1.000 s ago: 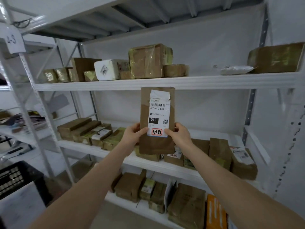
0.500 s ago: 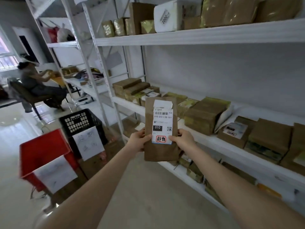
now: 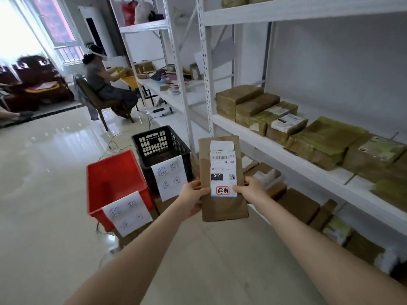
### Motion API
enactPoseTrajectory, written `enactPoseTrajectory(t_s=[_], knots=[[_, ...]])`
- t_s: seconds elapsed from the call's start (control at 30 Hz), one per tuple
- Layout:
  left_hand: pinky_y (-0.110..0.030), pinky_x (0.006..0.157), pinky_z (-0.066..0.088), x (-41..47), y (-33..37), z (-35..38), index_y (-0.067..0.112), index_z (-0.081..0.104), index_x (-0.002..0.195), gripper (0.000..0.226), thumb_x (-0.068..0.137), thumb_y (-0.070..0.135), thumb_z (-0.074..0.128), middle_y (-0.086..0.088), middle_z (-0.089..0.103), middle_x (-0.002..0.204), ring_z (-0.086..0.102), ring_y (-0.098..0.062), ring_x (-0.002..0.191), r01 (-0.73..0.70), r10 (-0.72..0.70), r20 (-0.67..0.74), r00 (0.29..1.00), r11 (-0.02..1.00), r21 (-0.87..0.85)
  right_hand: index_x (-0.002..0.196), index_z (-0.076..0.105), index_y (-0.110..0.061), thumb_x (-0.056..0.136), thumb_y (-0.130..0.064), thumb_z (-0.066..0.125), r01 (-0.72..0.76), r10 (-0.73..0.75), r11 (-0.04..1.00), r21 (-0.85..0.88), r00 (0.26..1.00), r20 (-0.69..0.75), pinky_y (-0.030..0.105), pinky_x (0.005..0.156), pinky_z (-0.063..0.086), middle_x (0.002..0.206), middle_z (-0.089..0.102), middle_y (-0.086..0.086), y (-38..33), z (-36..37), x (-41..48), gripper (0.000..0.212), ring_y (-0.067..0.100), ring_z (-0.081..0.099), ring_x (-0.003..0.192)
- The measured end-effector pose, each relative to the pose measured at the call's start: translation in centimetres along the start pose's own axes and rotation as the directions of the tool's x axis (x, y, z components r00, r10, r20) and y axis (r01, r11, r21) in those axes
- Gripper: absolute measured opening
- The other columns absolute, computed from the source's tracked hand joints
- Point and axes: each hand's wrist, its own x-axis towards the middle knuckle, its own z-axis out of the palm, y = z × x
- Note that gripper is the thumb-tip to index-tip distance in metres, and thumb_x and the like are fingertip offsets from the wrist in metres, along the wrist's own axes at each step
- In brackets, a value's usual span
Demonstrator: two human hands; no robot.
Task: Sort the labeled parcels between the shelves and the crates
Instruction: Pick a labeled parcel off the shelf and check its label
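2 hands, left hand (image 3: 192, 195) and right hand (image 3: 252, 188), around upright parcel (image 3: 222, 194).

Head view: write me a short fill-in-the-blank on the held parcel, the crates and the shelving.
1. The left hand and right hand hold the brown parcel, whose white label shows the black-boxed number ____.
2. The red crate stands on the floor, and the crate behind it is ____.
3. The shelf of wrapped parcels is on the person's ____ side.

Missing words: 010; black; right.
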Motion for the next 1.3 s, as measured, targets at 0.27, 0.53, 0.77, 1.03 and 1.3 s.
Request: enactPoseTrajectory(t_s=[0.27, 0.53, 0.77, 1.03, 1.3], knots=[[-0.023, 0.057, 0.053, 8.0, -0.4, -9.6, 0.013, 0.059, 0.122, 0.030, 0.093, 0.013, 0.060, 0.005, 0.068, 0.096, 0.064, -0.010, 0.076, 0.036, -0.039, -0.107, 0.994, 0.999, -0.025, 0.103, 0.064, -0.019, 0.084, -0.017, 0.067, 0.020, -0.016, 0.999, -0.026, 0.988, 0.153, 0.035, 0.085, 0.052, 0.115, 0.068, 0.004, -5.6, 9.8, 8.9, 0.019, 0.019, 0.063, 0.095], [-0.034, 0.077, 0.054, 20.4, -0.2, -15.6, 0.015, 0.059, 0.121, 0.027, 0.094, 0.013, 0.057, 0.000, 0.067, 0.106, 0.063, -0.014, 0.089, 0.072, -0.086, -0.179, 0.980, 0.994, -0.083, 0.114, 0.067, -0.016, 0.086, -0.020, 0.067, 0.045, -0.024, 0.994, -0.103, 0.980, 0.198, 0.018, 0.059, 0.044, 0.114, 0.069, 0.000, -9.7, 17.2, 21.1, 0.028, 0.010, 0.058, 0.080], [-0.029, 0.072, 0.052, 33.2, 3.0, -20.6, 0.013, 0.052, 0.132, 0.037, 0.096, 0.013, 0.055, -0.001, 0.064, 0.110, 0.061, -0.016, 0.095, 0.112, -0.137, -0.215, 0.967, 0.986, -0.122, 0.120, 0.063, -0.014, 0.091, -0.016, 0.061, 0.012, 0.015, 0.995, -0.095, 0.959, 0.283, 0.021, 0.054, 0.044, 0.117, 0.068, 0.003, -14.9, 22.6, 34.2, 0.029, 0.013, 0.061, 0.081], [-0.041, 0.088, 0.052, 46.2, 4.6, -29.3, 0.012, 0.054, 0.131, 0.036, 0.095, 0.010, 0.052, -0.006, 0.064, 0.119, 0.061, -0.020, 0.098, 0.139, -0.181, -0.309, 0.934, 0.978, -0.152, 0.102, 0.062, -0.024, 0.092, -0.020, 0.056, 0.043, 0.010, 0.988, -0.146, 0.939, 0.345, 0.035, 0.077, 0.054, 0.107, 0.068, 0.000, -21.3, 31.8, 46.8, 0.012, 0.019, 0.064, 0.087], [-0.045, 0.090, 0.053, 62.3, 2.2, -35.9, 0.007, 0.049, 0.127, 0.036, 0.092, 0.008, 0.055, -0.009, 0.062, 0.121, 0.061, -0.022, 0.102, 0.257, -0.309, -0.315, 0.897, 0.946, -0.196, 0.138, 0.046, -0.018, 0.091, -0.017, 0.061, 0.046, 0.058, 0.939, -0.342, 0.956, 0.289, 0.025, 0.053, 0.042, 0.123, 0.063, 0.005, -23.3, 42.2, 60.2, 0.049, 0.019, 0.059, 0.086]])
